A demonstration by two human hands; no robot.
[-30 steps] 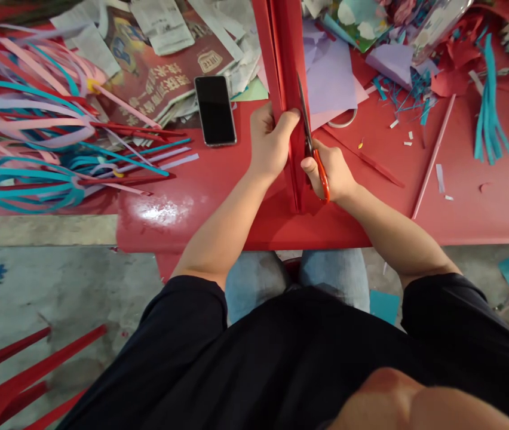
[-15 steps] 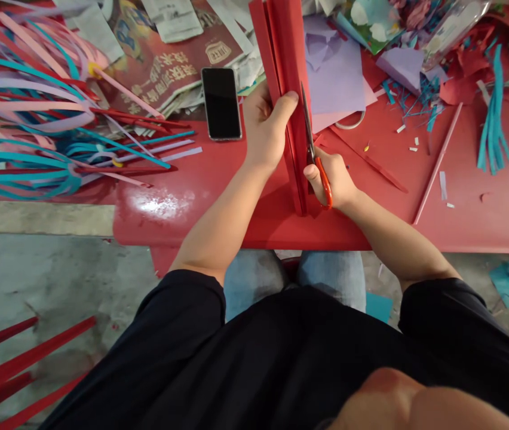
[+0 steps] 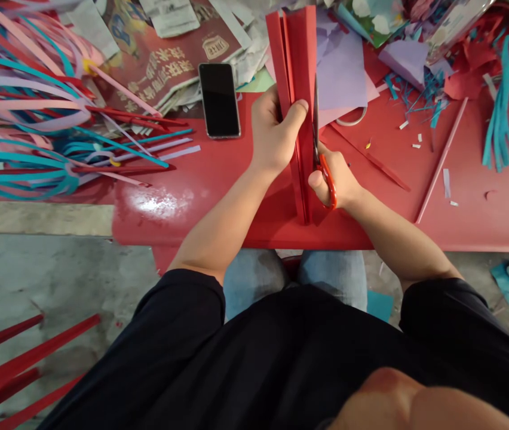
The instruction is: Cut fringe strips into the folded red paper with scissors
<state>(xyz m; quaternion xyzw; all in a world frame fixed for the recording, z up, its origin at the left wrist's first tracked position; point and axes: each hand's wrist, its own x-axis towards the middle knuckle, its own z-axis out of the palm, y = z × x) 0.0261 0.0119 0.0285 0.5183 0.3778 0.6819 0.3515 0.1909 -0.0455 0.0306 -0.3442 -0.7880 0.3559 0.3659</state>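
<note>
A long folded stack of red paper (image 3: pixel 298 54) runs from the red table's front edge toward the back. My left hand (image 3: pixel 275 134) is closed around the stack, thumb pressed across its top. My right hand (image 3: pixel 337 179) grips orange-handled scissors (image 3: pixel 321 155), whose blades point away from me along the right side of the stack, partway into the paper. The lower blade is hidden behind the paper.
A black phone (image 3: pixel 219 100) lies left of my left hand. Coloured paper strips (image 3: pixel 57 143) pile up at the far left, newspapers (image 3: pixel 165 54) behind them. Purple sheets (image 3: pixel 342 71), teal shreds (image 3: pixel 499 119) and scraps cover the right. Red strips (image 3: pixel 21 370) lie on the floor.
Both hands have moved forward along the red paper stack, and the scissors have advanced farther up its right side. The view has shifted slightly.
</note>
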